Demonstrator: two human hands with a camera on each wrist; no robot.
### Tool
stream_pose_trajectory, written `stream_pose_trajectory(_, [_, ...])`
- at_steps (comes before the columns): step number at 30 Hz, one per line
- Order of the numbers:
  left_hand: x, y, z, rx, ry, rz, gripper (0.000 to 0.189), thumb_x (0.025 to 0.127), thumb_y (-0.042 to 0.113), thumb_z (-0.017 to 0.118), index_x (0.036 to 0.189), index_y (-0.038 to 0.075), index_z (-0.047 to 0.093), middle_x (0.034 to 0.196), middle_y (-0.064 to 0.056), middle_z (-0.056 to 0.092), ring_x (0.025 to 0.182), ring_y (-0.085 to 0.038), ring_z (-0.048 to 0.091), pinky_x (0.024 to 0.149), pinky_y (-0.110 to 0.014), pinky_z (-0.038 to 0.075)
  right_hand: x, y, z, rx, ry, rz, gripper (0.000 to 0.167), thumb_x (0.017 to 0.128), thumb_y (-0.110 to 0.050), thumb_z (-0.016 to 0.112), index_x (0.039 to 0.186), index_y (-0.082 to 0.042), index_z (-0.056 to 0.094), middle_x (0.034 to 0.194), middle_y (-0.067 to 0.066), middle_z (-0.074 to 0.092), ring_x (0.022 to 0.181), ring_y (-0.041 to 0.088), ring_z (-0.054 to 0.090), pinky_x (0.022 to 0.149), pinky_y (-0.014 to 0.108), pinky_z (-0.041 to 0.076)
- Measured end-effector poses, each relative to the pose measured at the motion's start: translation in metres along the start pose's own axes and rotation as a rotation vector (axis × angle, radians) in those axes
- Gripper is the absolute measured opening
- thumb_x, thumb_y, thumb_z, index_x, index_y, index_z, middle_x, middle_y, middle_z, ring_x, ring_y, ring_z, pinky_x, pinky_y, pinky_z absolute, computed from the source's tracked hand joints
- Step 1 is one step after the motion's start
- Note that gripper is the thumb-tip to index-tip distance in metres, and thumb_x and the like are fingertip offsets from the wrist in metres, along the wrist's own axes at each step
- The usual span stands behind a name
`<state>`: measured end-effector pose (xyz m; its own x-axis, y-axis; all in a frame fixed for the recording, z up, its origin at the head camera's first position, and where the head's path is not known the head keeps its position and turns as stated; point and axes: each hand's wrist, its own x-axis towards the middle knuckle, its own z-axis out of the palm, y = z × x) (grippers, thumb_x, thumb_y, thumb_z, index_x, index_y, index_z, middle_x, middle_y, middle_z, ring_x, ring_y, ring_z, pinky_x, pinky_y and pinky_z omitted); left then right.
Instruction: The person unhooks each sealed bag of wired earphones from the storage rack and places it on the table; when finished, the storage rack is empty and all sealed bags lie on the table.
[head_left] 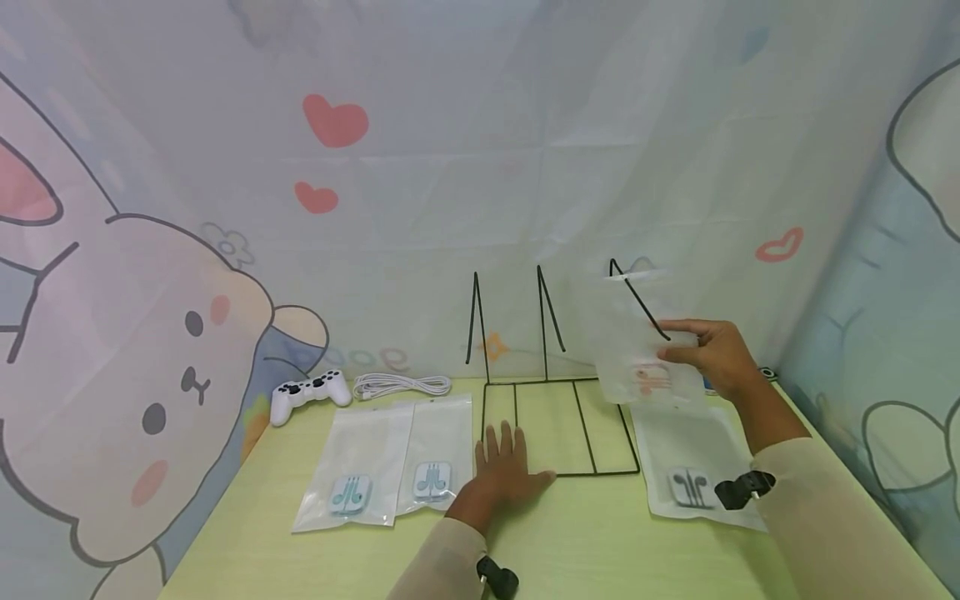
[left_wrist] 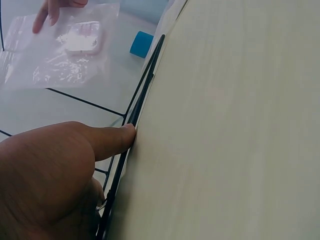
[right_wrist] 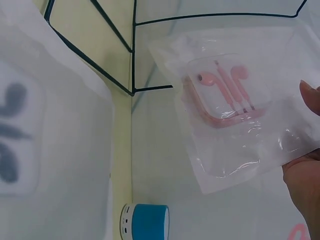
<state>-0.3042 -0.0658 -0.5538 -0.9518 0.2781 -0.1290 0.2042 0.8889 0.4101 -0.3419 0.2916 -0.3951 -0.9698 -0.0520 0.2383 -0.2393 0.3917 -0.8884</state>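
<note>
My right hand [head_left: 712, 354] pinches a clear zip bag [head_left: 615, 367] between thumb and fingers. Inside the bag, pink earphones [right_wrist: 230, 90] in a square case show clearly in the right wrist view. The bag hangs upright at the right-hand hook of a black wire display rack [head_left: 600, 474]; the hook's sloping arm crosses the bag's front in the head view. My left hand [head_left: 502, 471] lies spread on the rack's base, its thumb against the front wire in the left wrist view. The rack's left and middle hooks carry nothing.
Two bags of teal earphones, a left bag [head_left: 363, 442] and a right one [head_left: 446, 429], lie left of the rack. A bag of dark earphones [head_left: 712, 442] lies right. Behind are a white game controller [head_left: 311, 392], a coiled white cable [head_left: 401, 385] and a blue cylinder [right_wrist: 150, 221].
</note>
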Motion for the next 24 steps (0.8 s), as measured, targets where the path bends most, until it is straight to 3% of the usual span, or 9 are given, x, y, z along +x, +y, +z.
stream_pose_trajectory(9, [0.000,0.000,-0.001,0.003,-0.002,-0.002,0.100,0.105,0.063,0.057,0.174,0.000,0.020,0.184,-0.024,0.008,0.171,-0.050,-0.002,0.136,-0.069,0.003,-0.010,0.002,-0.008,-0.032,0.020,-0.057,0.050,0.092,-0.013,0.090,0.139,-0.008,0.076,0.090,-0.018,0.082,0.071,0.012,0.076,0.065,0.031,0.063])
stream_pose_trajectory(16, [0.002,-0.001,0.002,0.015,-0.002,-0.006,0.100,0.104,0.063,0.057,0.174,0.001,0.019,0.184,-0.023,0.007,0.171,-0.049,-0.002,0.136,-0.069,0.003,-0.015,0.002,-0.013,-0.054,0.033,-0.111,0.043,0.089,-0.011,0.092,0.130,-0.014,0.082,0.097,-0.019,0.081,0.074,0.006,0.074,0.064,0.027,0.062])
stream_pose_trajectory(21, [0.004,-0.003,0.004,0.007,0.006,-0.003,0.101,0.104,0.064,0.057,0.174,0.001,0.019,0.184,-0.023,0.007,0.171,-0.049,-0.003,0.136,-0.069,0.002,-0.020,0.003,-0.016,-0.086,0.036,-0.150,0.042,0.089,-0.012,0.092,0.130,-0.010,0.082,0.097,-0.020,0.080,0.072,0.004,0.070,0.062,0.026,0.059])
stream_pose_trajectory(24, [0.005,-0.003,0.004,0.008,0.010,-0.003,0.102,0.104,0.064,0.057,0.174,0.001,0.019,0.184,-0.023,0.007,0.171,-0.049,-0.003,0.136,-0.069,0.002,-0.023,0.004,-0.017,-0.097,0.033,-0.168,0.042,0.090,-0.011,0.091,0.131,-0.011,0.081,0.083,-0.021,0.077,0.060,0.005,0.062,0.057,0.025,0.054])
